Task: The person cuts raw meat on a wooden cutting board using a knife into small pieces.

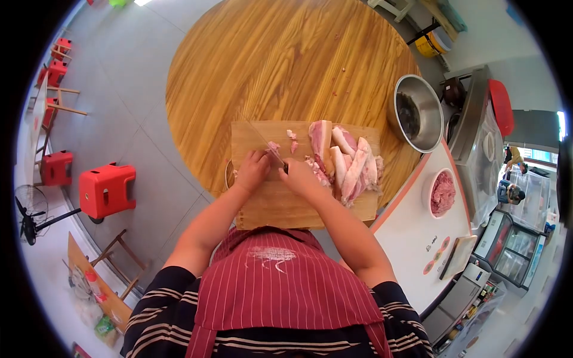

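On the wooden cutting board (298, 212), my right hand (301, 177) is closed round the handle of a knife (273, 154), whose blade points up and to the left. My left hand (253, 169) rests on the board left of the blade, fingers bent and pressed on a small piece of meat (273, 147) beside the knife. Small cut bits of meat (292, 140) lie just beyond the blade. Thick strips of pork (356, 170) with pale skin and fat are heaped on the board's right side.
The board sits at the near edge of a round wooden table (256, 65). A steel bowl (433, 113) stands at the table's right edge. On a white side table (412, 238) is a bowl of minced meat (443, 194). A red stool (107, 191) stands on the left.
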`<move>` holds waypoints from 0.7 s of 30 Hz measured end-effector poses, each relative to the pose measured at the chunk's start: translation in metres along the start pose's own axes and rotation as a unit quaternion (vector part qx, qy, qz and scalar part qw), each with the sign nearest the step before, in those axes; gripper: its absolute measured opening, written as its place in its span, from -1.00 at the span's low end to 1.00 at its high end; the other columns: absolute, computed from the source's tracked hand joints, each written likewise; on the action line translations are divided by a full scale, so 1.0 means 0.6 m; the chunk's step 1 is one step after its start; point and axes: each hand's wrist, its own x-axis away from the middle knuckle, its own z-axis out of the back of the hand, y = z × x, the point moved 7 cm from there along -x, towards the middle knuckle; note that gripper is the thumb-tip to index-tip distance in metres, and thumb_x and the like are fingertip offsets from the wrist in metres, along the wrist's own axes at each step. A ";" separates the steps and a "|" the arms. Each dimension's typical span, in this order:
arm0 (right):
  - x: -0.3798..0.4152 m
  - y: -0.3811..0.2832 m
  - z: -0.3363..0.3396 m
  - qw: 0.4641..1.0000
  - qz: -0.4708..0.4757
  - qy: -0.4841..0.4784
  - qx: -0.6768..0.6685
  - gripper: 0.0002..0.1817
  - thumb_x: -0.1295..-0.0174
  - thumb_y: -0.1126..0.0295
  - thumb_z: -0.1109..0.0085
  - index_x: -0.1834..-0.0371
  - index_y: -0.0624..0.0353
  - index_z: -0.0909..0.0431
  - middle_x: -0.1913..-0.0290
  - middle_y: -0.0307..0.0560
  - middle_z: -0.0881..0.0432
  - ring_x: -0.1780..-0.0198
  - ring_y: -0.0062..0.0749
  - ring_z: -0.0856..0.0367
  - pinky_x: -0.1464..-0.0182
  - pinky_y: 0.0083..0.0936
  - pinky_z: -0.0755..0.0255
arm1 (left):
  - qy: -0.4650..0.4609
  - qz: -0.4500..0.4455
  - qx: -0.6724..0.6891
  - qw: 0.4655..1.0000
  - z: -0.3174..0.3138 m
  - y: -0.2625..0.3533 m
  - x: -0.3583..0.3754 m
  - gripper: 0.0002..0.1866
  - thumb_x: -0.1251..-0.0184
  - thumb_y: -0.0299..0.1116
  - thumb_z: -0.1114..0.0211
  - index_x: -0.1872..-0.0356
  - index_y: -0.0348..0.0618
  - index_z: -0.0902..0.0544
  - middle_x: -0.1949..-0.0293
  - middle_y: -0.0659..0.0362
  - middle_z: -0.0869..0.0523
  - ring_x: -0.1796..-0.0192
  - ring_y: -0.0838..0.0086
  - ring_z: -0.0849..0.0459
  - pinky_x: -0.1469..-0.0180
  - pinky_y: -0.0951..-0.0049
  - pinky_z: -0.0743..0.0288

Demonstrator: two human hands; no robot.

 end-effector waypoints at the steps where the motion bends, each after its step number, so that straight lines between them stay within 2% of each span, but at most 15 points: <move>1: 0.024 -0.002 0.000 0.999 -0.010 -0.019 0.024 -0.72 -0.16 0.29 -0.13 0.20 0.29 -0.52 0.38 0.28 -0.61 0.26 0.18 -0.59 0.19 -0.08 -0.44 | 0.003 0.011 -0.011 1.000 0.003 -0.001 0.003 -0.74 0.04 -0.52 -0.30 0.24 -0.12 -0.64 0.15 0.07 -0.59 0.11 0.09 -0.53 0.05 0.21 -0.49; 4: 0.082 -0.007 0.010 0.995 -0.057 -0.050 0.062 -0.70 -0.18 0.28 -0.10 0.11 0.26 -0.49 0.38 0.28 -0.61 0.26 0.17 -0.60 0.19 -0.07 -0.45 | 0.025 -0.021 0.007 0.999 0.010 0.002 0.002 -0.73 0.02 -0.47 -0.31 0.20 -0.15 -0.64 0.15 0.10 -0.60 0.08 0.13 -0.52 0.02 0.27 -0.47; 7: 0.089 0.006 0.000 0.994 -0.058 -0.043 0.079 -0.67 -0.20 0.27 -0.07 0.05 0.23 -0.46 0.38 0.30 -0.61 0.26 0.17 -0.60 0.19 -0.06 -0.45 | 0.016 -0.010 -0.011 1.000 0.013 0.005 -0.002 -0.74 -0.01 -0.43 -0.31 0.20 -0.17 -0.65 0.14 0.10 -0.60 0.05 0.12 -0.52 -0.01 0.26 -0.47; 11: 0.031 -0.008 -0.015 0.996 -0.038 -0.027 0.074 -0.70 -0.19 0.27 -0.07 0.11 0.24 -0.49 0.38 0.31 -0.61 0.26 0.18 -0.60 0.17 -0.07 -0.46 | 0.023 -0.030 -0.032 0.999 0.020 0.013 -0.004 -0.76 -0.03 -0.41 -0.30 0.21 -0.16 -0.65 0.14 0.12 -0.60 0.05 0.15 -0.53 0.01 0.26 -0.48; 14: -0.045 -0.016 -0.014 0.997 -0.022 -0.033 0.059 -0.68 -0.18 0.26 -0.08 0.10 0.24 -0.51 0.37 0.30 -0.61 0.24 0.17 -0.60 0.14 -0.09 -0.47 | 0.028 -0.014 -0.028 0.999 -0.001 -0.002 0.000 -0.76 -0.03 -0.44 -0.29 0.21 -0.17 -0.64 0.15 0.14 -0.61 0.09 0.19 -0.54 0.04 0.29 -0.49; 16: -0.075 -0.037 -0.009 0.994 0.097 -0.023 0.044 -0.64 -0.18 0.25 -0.10 0.05 0.26 -0.53 0.33 0.28 -0.62 0.22 0.18 -0.60 0.13 -0.11 -0.47 | 0.030 -0.017 -0.021 0.999 0.003 -0.003 0.006 -0.77 -0.02 -0.47 -0.30 0.23 -0.16 -0.63 0.16 0.14 -0.61 0.13 0.22 -0.55 0.07 0.33 -0.49; 17: -0.074 -0.029 -0.007 0.994 0.098 -0.021 0.043 -0.64 -0.18 0.25 -0.10 0.05 0.26 -0.53 0.33 0.28 -0.62 0.22 0.18 -0.60 0.13 -0.11 -0.47 | 0.030 -0.019 -0.022 0.999 0.004 -0.006 0.009 -0.77 -0.02 -0.47 -0.30 0.23 -0.16 -0.63 0.16 0.14 -0.61 0.13 0.22 -0.55 0.07 0.33 -0.49; 19: -0.051 -0.011 0.023 0.999 0.003 -0.005 0.045 -0.60 -0.18 0.24 -0.12 -0.01 0.24 -0.51 0.30 0.27 -0.63 0.21 0.15 -0.60 0.14 -0.12 -0.47 | 0.042 -0.060 -0.009 0.997 0.013 0.009 0.008 -0.77 0.00 -0.49 -0.30 0.25 -0.16 -0.62 0.17 0.12 -0.60 0.17 0.22 -0.56 0.08 0.32 -0.49; 21: 0.004 -0.020 0.034 0.999 0.012 -0.016 0.041 -0.63 -0.18 0.25 -0.11 0.02 0.25 -0.52 0.30 0.26 -0.63 0.21 0.15 -0.60 0.14 -0.12 -0.47 | 0.033 -0.036 -0.013 0.999 0.010 0.007 0.010 -0.77 0.02 -0.48 -0.30 0.25 -0.15 -0.63 0.17 0.12 -0.60 0.15 0.22 -0.55 0.07 0.31 -0.49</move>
